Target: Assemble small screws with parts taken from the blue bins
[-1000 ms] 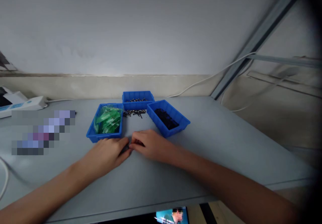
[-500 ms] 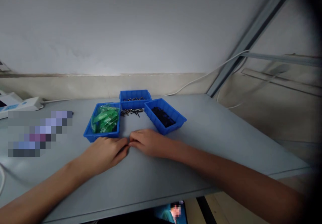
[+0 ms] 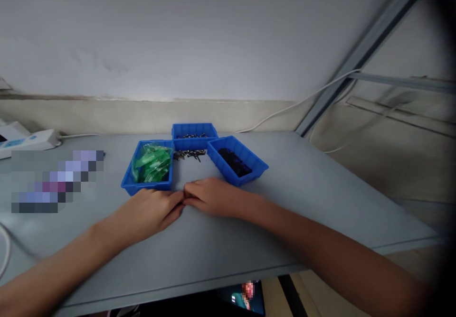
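My left hand and my right hand meet fingertip to fingertip above the grey tabletop. Both are closed in a pinch, and whatever lies between the fingers is too small or hidden to make out. Just beyond my left hand stands a blue bin with green plastic bags in it. Past my right hand sits a blue bin of small black parts. A third blue bin at the back holds small metal pieces, and a loose pile of screw-like pieces lies in front of it.
A white power strip lies at the far left, near a blurred-out object. A white cable runs along the wall to a metal frame post at right. Below the table's front edge, a lit screen shows.
The whole view has shifted slightly, so bins and hands sit a little higher in the picture. My hands keep the same pinched pose together. The picture on the screen differs.
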The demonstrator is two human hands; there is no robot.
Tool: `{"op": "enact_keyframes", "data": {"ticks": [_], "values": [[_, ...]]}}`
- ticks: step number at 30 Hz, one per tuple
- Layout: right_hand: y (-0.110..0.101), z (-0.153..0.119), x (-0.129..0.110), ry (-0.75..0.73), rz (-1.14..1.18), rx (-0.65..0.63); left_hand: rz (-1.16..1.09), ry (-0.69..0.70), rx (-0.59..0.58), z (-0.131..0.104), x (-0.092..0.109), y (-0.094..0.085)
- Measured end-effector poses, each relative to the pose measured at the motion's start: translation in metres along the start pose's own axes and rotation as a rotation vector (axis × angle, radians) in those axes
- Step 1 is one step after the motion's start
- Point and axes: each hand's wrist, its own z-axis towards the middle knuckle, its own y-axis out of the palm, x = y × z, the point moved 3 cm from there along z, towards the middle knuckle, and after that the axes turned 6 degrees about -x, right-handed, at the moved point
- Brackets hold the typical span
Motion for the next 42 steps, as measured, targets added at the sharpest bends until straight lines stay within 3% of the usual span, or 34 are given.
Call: {"op": "enact_keyframes", "data": {"ticks": [5, 10, 13, 16, 19, 23, 29, 38, 42], "values": [[-0.006, -0.005, -0.003, -0.032, -0.032, -0.013, -0.013, 0.03, -0.011, 0.001, 0.002, 0.002], [-0.006, -0.01, -0.006, -0.015, -0.078, -0.019, -0.169, 0.02, -0.038, 0.001, -0.001, 0.001], [-0.006, -0.012, -0.007, -0.001, -0.079, -0.02, -0.326, 0.003, -0.135, -0.004, -0.005, -0.005], [-0.006, -0.012, -0.006, -0.006, -0.071, -0.032, -0.46, 0.023, -0.309, -0.012, -0.008, -0.009], [-0.006, -0.011, -0.005, -0.014, -0.074, -0.04, -0.477, -0.002, -0.354, -0.016, -0.011, -0.012], [-0.007, -0.012, -0.006, -0.019, -0.076, -0.049, -0.469, 0.004, -0.316, -0.014, -0.009, -0.013], [-0.02, -0.015, -0.015, -0.009, -0.074, -0.106, -0.423, 0.068, -0.123, -0.005, -0.001, -0.005], [-0.02, -0.013, -0.009, -0.007, -0.122, -0.17, -0.256, 0.031, -0.058, -0.001, 0.005, -0.002], [-0.018, -0.016, -0.009, 0.022, -0.058, -0.116, -0.209, 0.002, -0.04, 0.0, 0.006, -0.004]]}}
